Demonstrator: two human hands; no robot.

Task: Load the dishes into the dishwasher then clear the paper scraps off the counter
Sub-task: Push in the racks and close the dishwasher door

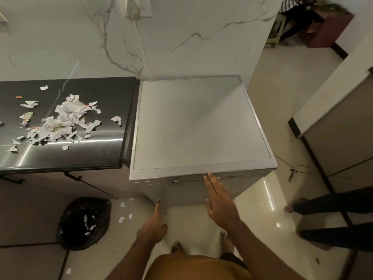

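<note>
Head view. Dishwasher point(201, 122) stands free on the floor point(272, 98), its left side just beside the end of the black tabletop point(101, 154), its back near the marble wall point(181, 37). Door is closed; the flat grey top is bare. A small lit display point(175, 181) shows on the control strip at the top of the door front.

Your right grip point(220, 201) is spread flat, fingers straight, holding nothing. Its fingertips point(209, 175) reach the top edge of the door at the control strip; whether they touch or hover just off it, you cannot tell. Your left grip point(153, 227) hangs lower, in front of the door's lower left part, apart from it. One finger points straight forward, the thumb shows beside it, the other fingers are hidden; nothing is in it.

Paper scraps point(64, 120) lie on the tabletop, well left of the dishwasher: one loose heap of torn white pieces, with single bits scattered round it. A few have orange or green print.

More torn pieces point(122, 219) lie on the floor below the tabletop's edge. Just left of them sits a black bin bag point(84, 223), mouth open, white bits inside.

Your bare feet point(176, 247) stand before the dishwasher. At the right, a second person's dark-trousered legs point(333, 201) cross the floor. A thin dark cable point(292, 170) trails on the floor right of the dishwasher.
</note>
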